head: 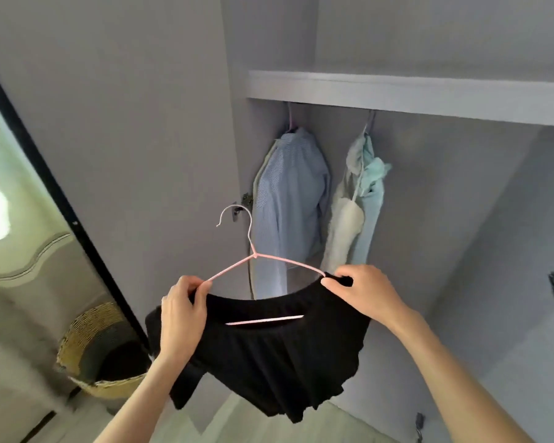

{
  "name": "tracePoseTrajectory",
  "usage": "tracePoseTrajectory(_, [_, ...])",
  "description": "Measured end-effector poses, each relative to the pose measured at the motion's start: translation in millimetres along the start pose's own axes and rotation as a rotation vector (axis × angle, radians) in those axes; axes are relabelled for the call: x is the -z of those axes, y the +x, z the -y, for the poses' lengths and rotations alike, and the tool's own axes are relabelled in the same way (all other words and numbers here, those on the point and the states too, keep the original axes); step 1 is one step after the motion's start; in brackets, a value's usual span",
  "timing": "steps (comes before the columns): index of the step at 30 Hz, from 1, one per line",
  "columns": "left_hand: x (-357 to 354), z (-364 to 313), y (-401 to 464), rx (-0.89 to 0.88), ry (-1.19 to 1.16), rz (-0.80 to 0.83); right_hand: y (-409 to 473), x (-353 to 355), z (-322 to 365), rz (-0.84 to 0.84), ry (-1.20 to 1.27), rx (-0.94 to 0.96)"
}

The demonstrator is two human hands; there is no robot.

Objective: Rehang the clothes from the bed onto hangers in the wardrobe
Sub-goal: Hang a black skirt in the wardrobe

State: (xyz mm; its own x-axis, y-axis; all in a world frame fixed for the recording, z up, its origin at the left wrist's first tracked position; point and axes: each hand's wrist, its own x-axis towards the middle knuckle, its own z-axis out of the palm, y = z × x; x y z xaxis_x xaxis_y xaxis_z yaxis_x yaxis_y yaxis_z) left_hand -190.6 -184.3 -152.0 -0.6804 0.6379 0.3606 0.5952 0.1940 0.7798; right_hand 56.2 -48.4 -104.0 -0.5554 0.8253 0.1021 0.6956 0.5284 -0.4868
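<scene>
Black skirt hides most of the pink hanger's bar.

A black garment with a gathered elastic waistband sits on a pink wire hanger, held up in front of an open grey wardrobe. The hanger's bottom bar shows inside the waistband opening, and its pale hook points up and left. Inside the wardrobe, under a shelf, a light blue striped shirt hangs on the left, and beside it a pale mint and cream garment
</scene>
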Motion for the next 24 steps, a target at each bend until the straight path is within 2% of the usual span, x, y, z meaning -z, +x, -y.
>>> tracePoseTrajectory(4, [-37.3, -3.4, 39.6, -0.080, 0.062, 0.203, -17.8, -5.1, -16.7, -0.009, 0.048, -0.145])
tracePoseTrajectory(9, [-85.4, -18.3, 53.4, -0.177, 0.115, 0.383, -42.4, -1.6, -31.7, 0.013, 0.158, -0.272])
tracePoseTrajectory(13, [-124.5, -23.0, 50.9, -0.263, 0.163, 0.630, -56.4, -2.5, -48.0, -0.095, 0.170, -0.437])
tracePoseTrajectory(15, [-139.1, -26.8, 50.6, -0.303, 0.164, 0.718, -57.1, -4.3, -56.7, -0.091, 0.181, -0.501])
tracePoseTrajectory(19, [-154.4, -30.9, 61.1, -0.344, 0.219, 0.747, -39.1, -3.3, -64.9, -0.067, 0.293, -0.536])
tracePoseTrajectory(24, [-166.9, -21.8, 101.0, -0.371, 0.248, 0.637, 13.2, -10.4, -68.8, -0.081, 0.412, -0.512])
